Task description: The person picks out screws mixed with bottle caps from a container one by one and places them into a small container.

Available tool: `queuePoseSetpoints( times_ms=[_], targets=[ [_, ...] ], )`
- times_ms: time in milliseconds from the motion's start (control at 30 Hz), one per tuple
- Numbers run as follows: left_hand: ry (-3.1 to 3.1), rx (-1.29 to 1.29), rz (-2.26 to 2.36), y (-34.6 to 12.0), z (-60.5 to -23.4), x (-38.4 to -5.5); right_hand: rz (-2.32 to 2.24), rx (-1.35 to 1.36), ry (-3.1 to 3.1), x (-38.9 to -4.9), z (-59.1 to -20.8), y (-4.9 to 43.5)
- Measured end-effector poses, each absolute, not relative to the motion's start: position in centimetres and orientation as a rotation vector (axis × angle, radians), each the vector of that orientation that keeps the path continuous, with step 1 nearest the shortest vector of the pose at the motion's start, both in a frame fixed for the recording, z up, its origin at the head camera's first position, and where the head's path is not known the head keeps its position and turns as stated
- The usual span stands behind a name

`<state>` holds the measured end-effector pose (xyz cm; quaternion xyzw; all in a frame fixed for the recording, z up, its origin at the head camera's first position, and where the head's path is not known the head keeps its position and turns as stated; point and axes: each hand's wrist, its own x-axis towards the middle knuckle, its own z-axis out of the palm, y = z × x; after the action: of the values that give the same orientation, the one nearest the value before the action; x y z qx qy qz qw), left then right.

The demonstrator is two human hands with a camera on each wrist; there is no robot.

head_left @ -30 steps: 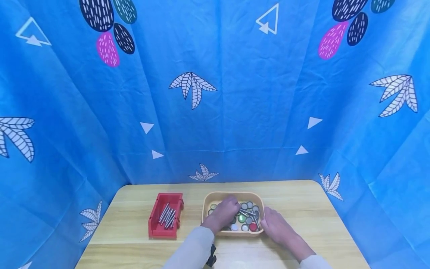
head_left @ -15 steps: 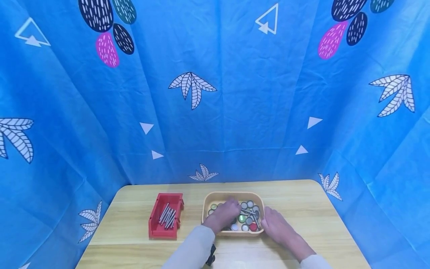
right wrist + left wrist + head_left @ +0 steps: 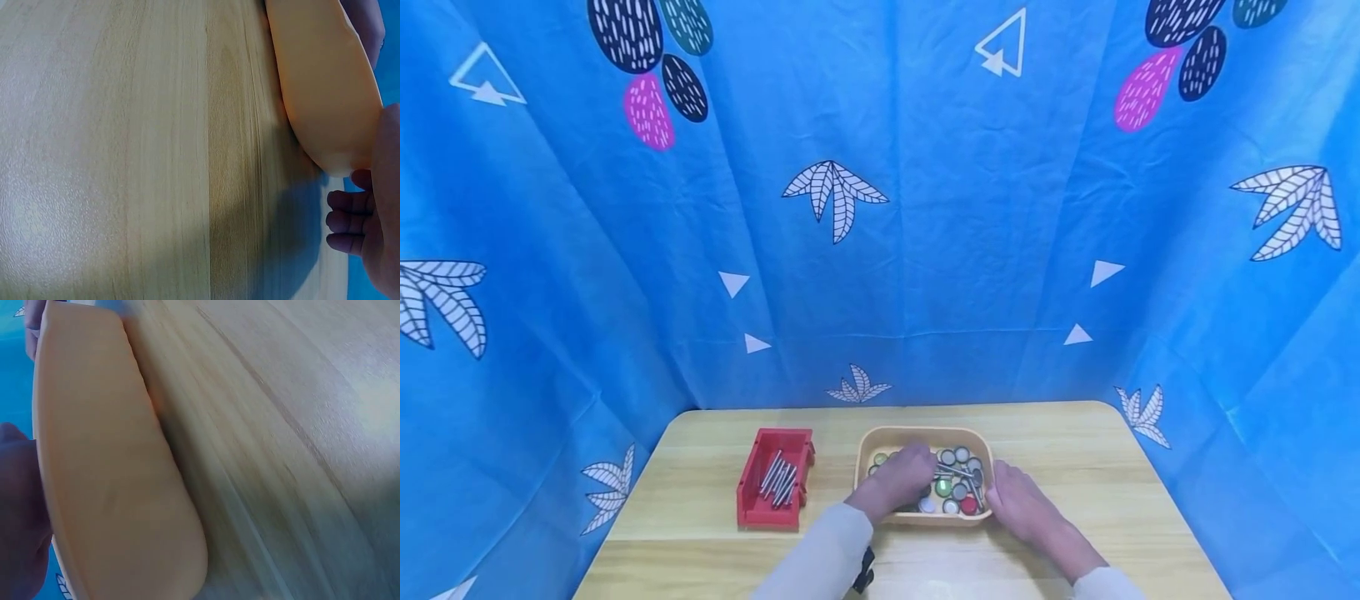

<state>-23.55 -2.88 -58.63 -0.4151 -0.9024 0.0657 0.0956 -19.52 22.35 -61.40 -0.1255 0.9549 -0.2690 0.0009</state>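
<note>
A cream-coloured tray (image 3: 925,432) full of bottle caps and metal bolts stands on the table in the head view. My left hand (image 3: 904,477) reaches over its near rim, down among the caps; the fingertips are hidden, and a few bolts (image 3: 955,472) lie right beside them. Whether it pinches one cannot be told. At the tray's right end my right hand (image 3: 1018,500) holds the rim. In the right wrist view the fingers (image 3: 350,222) of that hand curl by the tray's outer wall (image 3: 325,87). The left wrist view has mostly the outer wall (image 3: 119,450), with part of my left hand (image 3: 22,512) behind it.
Left of the tray stands a red open-fronted bin (image 3: 767,518) with several bolts (image 3: 779,479) in it. Among the tray's caps are a green one (image 3: 943,487) and a red one (image 3: 968,505). Blue patterned cloth (image 3: 880,275) hangs behind and beside the wooden table (image 3: 685,508).
The head view has shifted slightly, so the scene sits a little farther right. My left hand stays low in the tray with only slight movement; my right hand keeps its place on the rim.
</note>
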Motion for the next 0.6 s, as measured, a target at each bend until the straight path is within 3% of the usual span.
queuePoseSetpoints(
  times_ms=[167, 400, 600],
  targets=[
    [-2.703, -1.233, 0.164, -3.6, -57.7, -23.1, -0.855, -0.382, 2.987, -19.5, -61.3, 22.4],
    [-2.968, -1.033, -0.415, -5.0, -56.7, -22.9, -0.880, -0.377, 2.975, -19.4, -61.4, 22.3],
    [-2.967, -0.988, -0.521, -6.4, -55.9, -22.5, -0.863, -0.375, 2.983, -19.3, -61.3, 22.3]
  ],
)
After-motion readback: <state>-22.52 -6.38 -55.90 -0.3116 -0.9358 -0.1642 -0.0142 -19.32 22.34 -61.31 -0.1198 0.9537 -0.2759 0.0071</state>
